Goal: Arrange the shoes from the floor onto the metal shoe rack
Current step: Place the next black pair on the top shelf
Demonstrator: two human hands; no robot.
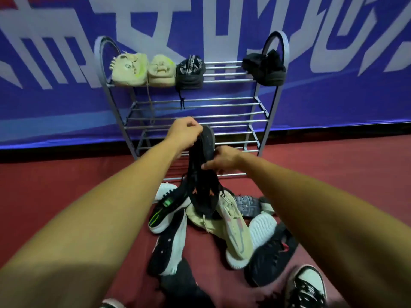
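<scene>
One shoe [201, 192] — left grip [185, 133], right grip [222, 160]

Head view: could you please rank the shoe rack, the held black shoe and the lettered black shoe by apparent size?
1. shoe rack
2. held black shoe
3. lettered black shoe, farther away, so unsure

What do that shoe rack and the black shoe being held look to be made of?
Shoe rack: probably metal. The thin silvery rails catch bright glints, and the arched ends look coated in matte grey.
Black shoe: the upper looks like matte knit or mesh fabric, with laces dangling. The dark speckled sole looks rubbery, though I can't be sure.
</scene>
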